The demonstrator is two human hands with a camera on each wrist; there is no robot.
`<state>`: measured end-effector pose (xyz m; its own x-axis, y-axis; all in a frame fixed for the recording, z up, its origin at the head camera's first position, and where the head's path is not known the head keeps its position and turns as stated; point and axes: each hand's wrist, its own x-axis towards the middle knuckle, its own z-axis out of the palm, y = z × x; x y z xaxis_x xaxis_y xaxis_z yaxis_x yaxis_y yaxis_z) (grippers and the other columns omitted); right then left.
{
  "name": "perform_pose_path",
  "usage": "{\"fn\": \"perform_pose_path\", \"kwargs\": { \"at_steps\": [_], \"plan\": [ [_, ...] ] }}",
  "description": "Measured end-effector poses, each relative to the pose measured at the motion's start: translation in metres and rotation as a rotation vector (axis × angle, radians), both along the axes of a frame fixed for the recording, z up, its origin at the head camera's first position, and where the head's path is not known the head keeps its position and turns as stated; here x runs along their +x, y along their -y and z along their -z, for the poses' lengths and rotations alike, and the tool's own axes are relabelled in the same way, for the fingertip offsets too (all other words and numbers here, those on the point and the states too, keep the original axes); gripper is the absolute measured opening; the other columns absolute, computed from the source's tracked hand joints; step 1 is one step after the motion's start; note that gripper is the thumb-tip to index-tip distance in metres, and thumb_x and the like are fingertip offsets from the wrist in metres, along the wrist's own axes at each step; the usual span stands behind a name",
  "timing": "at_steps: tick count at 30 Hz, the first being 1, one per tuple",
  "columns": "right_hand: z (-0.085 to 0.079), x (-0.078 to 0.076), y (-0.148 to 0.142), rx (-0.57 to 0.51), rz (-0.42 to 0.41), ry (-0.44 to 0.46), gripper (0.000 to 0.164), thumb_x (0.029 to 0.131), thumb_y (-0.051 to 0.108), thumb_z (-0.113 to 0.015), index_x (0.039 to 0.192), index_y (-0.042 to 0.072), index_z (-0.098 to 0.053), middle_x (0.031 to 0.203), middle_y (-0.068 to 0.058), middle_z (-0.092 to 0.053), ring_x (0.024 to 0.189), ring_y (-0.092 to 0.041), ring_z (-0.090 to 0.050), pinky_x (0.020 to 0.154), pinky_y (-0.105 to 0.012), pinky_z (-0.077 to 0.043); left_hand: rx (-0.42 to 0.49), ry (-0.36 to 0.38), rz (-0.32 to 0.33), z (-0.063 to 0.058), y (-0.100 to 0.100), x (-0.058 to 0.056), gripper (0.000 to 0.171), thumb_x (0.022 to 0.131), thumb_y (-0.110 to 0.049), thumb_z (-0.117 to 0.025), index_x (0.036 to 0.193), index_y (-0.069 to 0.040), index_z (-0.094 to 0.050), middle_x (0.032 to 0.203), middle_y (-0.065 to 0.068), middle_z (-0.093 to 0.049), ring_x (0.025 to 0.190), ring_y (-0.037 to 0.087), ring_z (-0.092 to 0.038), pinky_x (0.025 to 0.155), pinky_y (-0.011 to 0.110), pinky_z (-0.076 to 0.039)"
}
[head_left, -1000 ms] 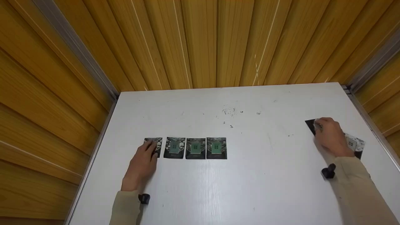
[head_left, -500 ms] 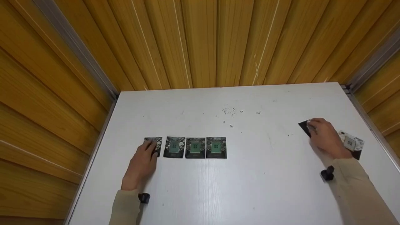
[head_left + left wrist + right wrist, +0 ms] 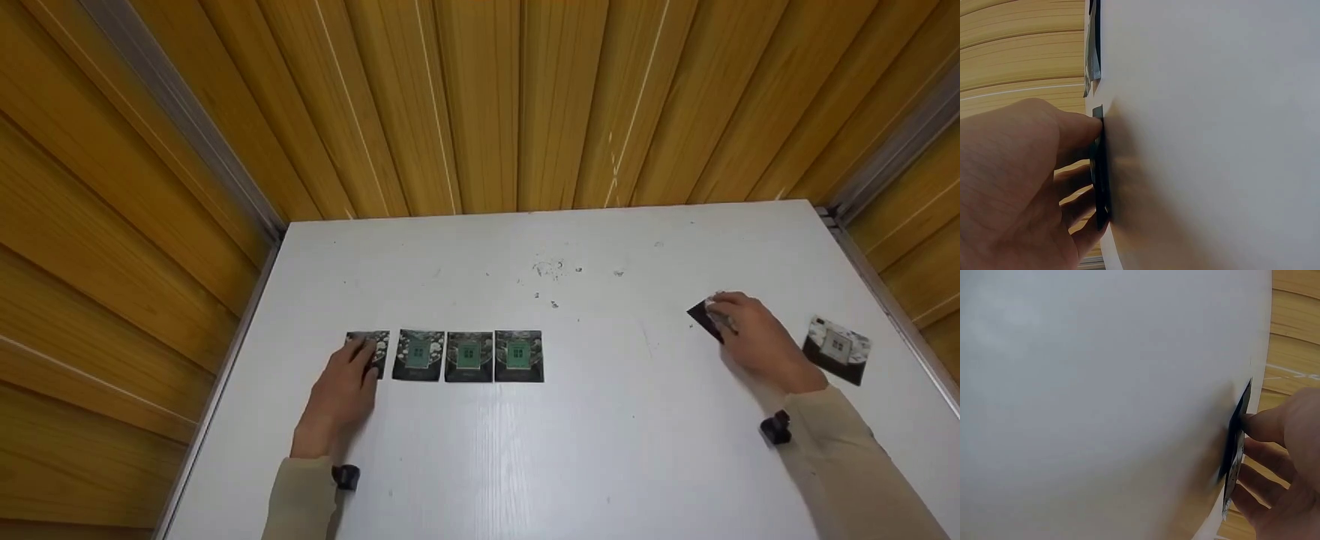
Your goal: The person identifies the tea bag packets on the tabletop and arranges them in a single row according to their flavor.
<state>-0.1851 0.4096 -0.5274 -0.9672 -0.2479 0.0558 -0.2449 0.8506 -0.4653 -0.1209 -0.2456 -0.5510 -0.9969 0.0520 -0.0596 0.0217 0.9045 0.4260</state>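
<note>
In the head view, my left hand (image 3: pixel 345 390) is over the leftmost dark floral sachet (image 3: pixel 381 346), fingers across it and covering much of its face. The left wrist view shows the thumb and fingertips at the edges of that sachet (image 3: pixel 1098 169), close to the white table. Three green-labelled sachets (image 3: pixel 418 355) continue the row to its right. My right hand (image 3: pixel 761 341) pinches another sachet (image 3: pixel 703 319), dark at its exposed corner. In the right wrist view this sachet (image 3: pixel 1235 444) is tilted against the table, thumb and fingers on its upper side.
A pale-labelled sachet (image 3: pixel 836 349) lies at an angle right of my right hand. Dark scuff marks (image 3: pixel 551 268) spot the white table (image 3: pixel 585 450). Yellow wood-look panels (image 3: pixel 487 105) stand behind and at both sides.
My right hand has slid left with its sachet, away from the pale-labelled one, which is now fully uncovered. The left hand and the row have stayed put.
</note>
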Motion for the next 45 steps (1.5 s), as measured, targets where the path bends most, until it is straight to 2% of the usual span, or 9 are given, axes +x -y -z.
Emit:
{"fn": "perform_pose_path", "kwargs": {
  "at_steps": [4,9,20,29,38,45],
  "plan": [
    [0.0,0.004,0.01,0.001,-0.008,0.034,0.036,0.105,-0.003,-0.056,0.138,-0.013,-0.062,0.156,-0.032,-0.046,0.144,-0.057,-0.039,0.115,-0.072,-0.039,0.002,0.002,-0.004,0.0,0.0,0.001,0.055,0.113,-0.024,-0.049,0.163,-0.002,-0.042,0.172,0.021,-0.033,0.16,0.044,-0.031,0.128,0.061,-0.033],
    [0.002,0.008,0.02,0.001,-0.029,0.015,0.034,0.104,-0.003,-0.058,0.137,-0.011,-0.064,0.155,-0.03,-0.049,0.144,-0.055,-0.043,0.112,-0.069,-0.044,0.003,-0.011,-0.003,0.001,0.001,0.003,0.054,0.113,-0.023,-0.05,0.162,-0.002,-0.044,0.171,0.021,-0.035,0.159,0.043,-0.033,0.127,0.061,-0.034],
    [0.006,0.012,0.045,-0.007,-0.07,0.007,0.035,0.104,-0.005,-0.06,0.138,-0.009,-0.065,0.156,-0.026,-0.05,0.147,-0.05,-0.044,0.113,-0.065,-0.047,0.01,-0.01,0.005,0.002,0.001,0.003,0.054,0.113,-0.022,-0.051,0.162,-0.001,-0.044,0.171,0.022,-0.035,0.158,0.045,-0.033,0.127,0.061,-0.035],
    [0.008,0.014,0.077,0.016,-0.143,-0.045,0.031,0.106,-0.002,-0.061,0.135,-0.005,-0.069,0.154,-0.02,-0.054,0.146,-0.044,-0.049,0.112,-0.058,-0.052,0.003,0.003,0.0,0.0,0.0,0.003,0.054,0.112,-0.021,-0.051,0.162,-0.002,-0.044,0.171,0.022,-0.036,0.158,0.045,-0.033,0.126,0.061,-0.035],
    [0.008,0.016,0.106,0.021,-0.212,-0.068,0.032,0.102,-0.005,-0.065,0.134,0.0,-0.072,0.153,-0.016,-0.057,0.145,-0.04,-0.053,0.111,-0.054,-0.054,0.001,0.001,0.003,0.001,0.0,0.001,0.054,0.113,-0.022,-0.05,0.162,-0.002,-0.044,0.171,0.022,-0.035,0.158,0.045,-0.033,0.127,0.06,-0.034],
    [0.009,0.012,0.125,0.043,-0.292,-0.106,0.031,0.099,-0.007,-0.067,0.129,-0.001,-0.075,0.149,-0.015,-0.06,0.143,-0.036,-0.056,0.113,-0.051,-0.053,-0.01,-0.006,0.008,0.0,0.001,-0.001,0.054,0.113,-0.023,-0.049,0.162,-0.002,-0.043,0.171,0.022,-0.035,0.158,0.045,-0.033,0.127,0.061,-0.034]
  ]
}}
